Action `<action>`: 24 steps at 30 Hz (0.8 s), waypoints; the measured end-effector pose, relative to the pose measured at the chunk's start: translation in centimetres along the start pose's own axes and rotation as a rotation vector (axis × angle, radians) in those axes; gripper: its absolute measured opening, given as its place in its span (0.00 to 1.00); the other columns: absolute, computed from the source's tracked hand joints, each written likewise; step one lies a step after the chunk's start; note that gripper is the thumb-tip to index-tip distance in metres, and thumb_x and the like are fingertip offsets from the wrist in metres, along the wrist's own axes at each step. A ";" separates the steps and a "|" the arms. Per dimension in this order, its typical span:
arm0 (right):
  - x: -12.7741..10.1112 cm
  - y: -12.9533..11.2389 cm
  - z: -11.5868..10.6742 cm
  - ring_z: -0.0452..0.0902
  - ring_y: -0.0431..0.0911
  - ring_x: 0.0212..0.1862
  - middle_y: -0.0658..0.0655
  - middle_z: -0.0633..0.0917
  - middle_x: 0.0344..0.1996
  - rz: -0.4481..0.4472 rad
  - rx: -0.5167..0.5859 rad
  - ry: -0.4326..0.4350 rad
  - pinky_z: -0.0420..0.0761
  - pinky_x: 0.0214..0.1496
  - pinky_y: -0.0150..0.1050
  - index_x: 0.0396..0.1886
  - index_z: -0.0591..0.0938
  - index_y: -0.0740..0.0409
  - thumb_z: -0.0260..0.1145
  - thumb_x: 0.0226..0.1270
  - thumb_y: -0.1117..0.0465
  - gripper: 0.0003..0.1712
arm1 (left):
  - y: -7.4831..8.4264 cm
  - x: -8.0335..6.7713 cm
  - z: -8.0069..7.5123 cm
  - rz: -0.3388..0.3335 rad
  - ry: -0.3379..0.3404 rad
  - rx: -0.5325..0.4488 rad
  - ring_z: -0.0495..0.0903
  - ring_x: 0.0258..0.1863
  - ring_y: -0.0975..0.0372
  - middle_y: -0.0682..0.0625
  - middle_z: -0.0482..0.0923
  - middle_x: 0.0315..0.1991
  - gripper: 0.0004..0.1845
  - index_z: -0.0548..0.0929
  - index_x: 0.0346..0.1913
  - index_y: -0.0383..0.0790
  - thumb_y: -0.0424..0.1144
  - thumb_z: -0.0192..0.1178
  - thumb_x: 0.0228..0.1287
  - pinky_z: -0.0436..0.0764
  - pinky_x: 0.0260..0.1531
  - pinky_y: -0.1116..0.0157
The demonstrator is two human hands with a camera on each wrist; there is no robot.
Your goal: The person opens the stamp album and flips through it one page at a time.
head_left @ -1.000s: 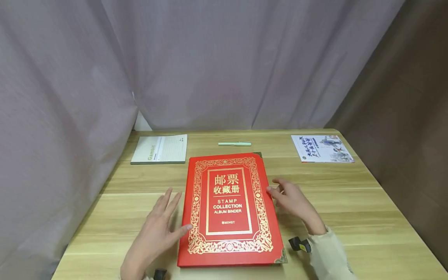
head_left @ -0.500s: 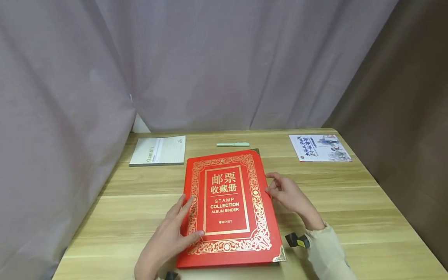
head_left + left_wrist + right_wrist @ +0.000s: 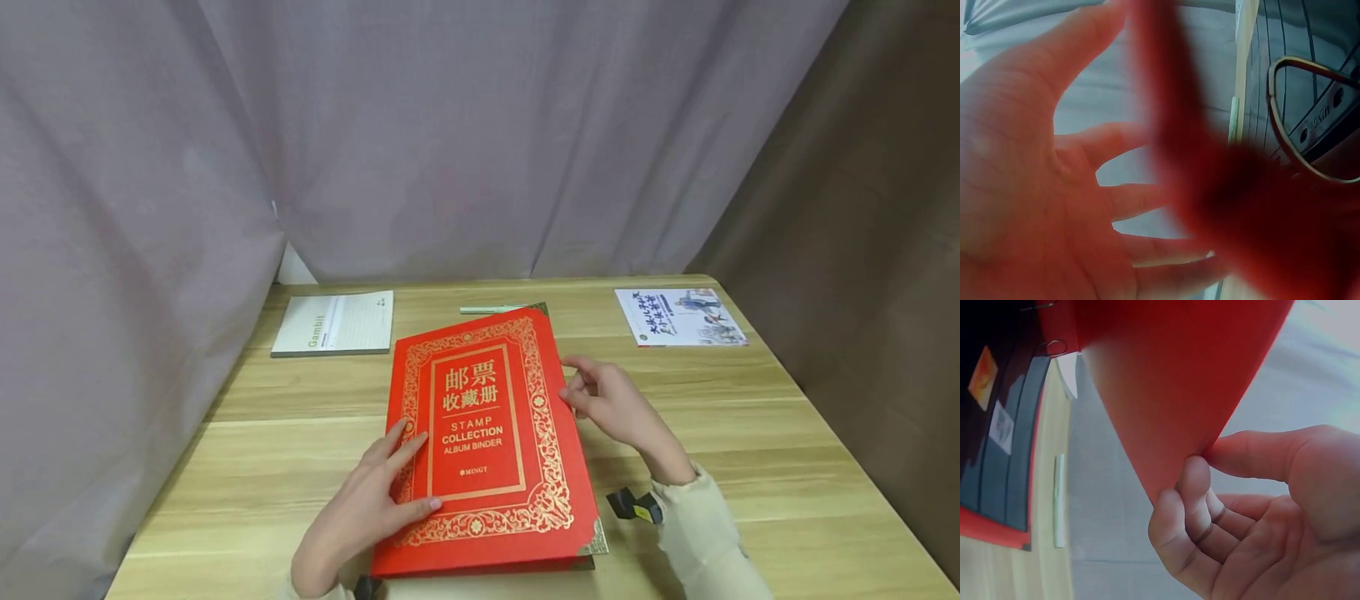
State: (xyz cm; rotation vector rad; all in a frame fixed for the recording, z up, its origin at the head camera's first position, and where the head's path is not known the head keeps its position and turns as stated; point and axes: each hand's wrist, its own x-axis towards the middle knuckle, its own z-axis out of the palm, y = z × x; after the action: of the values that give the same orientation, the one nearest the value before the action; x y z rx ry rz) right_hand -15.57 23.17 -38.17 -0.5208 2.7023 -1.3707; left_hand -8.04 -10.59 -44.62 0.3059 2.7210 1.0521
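Observation:
A red stamp album (image 3: 480,433) with gold print lies in the middle of the wooden table (image 3: 750,433). Its front cover is raised along the right edge. My right hand (image 3: 581,387) pinches that edge between thumb and curled fingers; the right wrist view shows the cover's red underside (image 3: 1172,381) above my fingers (image 3: 1194,487) and dark stamp pages (image 3: 997,425) beneath. My left hand (image 3: 390,483) rests on the cover's lower left with straight, spread fingers. In the left wrist view my open palm (image 3: 1035,187) lies behind a blurred red edge, with a metal binder ring (image 3: 1300,125) at right.
A green-edged notepad (image 3: 333,323) lies at the back left, a pale green pen (image 3: 491,309) just behind the album, and a printed booklet (image 3: 678,317) at the back right. Grey curtains hang behind and to the left, a brown one to the right.
My left hand has slid from the table onto the cover. My right hand has taken hold of the cover's right edge and lifted it, so the album's right side now tilts up.

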 end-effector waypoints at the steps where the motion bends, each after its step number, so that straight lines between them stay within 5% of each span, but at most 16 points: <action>1: 0.0 -0.2 0.0 0.82 0.50 0.26 0.54 0.82 0.26 -0.004 -0.001 0.004 0.81 0.27 0.38 0.65 0.70 0.80 0.63 0.67 0.74 0.28 | 0.0 0.1 0.0 0.005 -0.003 0.002 0.58 0.73 0.45 0.45 0.53 0.80 0.47 0.70 0.75 0.51 0.59 0.75 0.52 0.76 0.56 0.40; 15: 0.3 -2.0 -0.3 0.80 0.47 0.27 0.54 0.82 0.26 -0.042 0.006 0.024 0.80 0.29 0.37 0.66 0.70 0.79 0.63 0.67 0.75 0.28 | 0.1 -0.2 -0.9 0.038 0.005 0.045 0.60 0.73 0.46 0.45 0.54 0.79 0.49 0.67 0.77 0.50 0.59 0.75 0.53 0.74 0.59 0.40; 24: 0.8 -3.9 -0.3 0.78 0.49 0.26 0.54 0.81 0.25 -0.056 0.022 0.037 0.77 0.30 0.36 0.66 0.73 0.75 0.64 0.70 0.69 0.27 | 1.4 -0.8 -2.2 0.071 0.027 0.023 0.59 0.74 0.53 0.51 0.51 0.80 0.59 0.52 0.82 0.57 0.58 0.77 0.52 0.73 0.61 0.43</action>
State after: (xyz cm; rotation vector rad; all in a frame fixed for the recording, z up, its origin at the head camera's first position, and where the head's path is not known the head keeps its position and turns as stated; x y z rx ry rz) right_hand -15.32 20.98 -34.86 -0.5797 2.7180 -1.4355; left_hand -7.73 -11.18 -42.01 0.3982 2.7668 1.0505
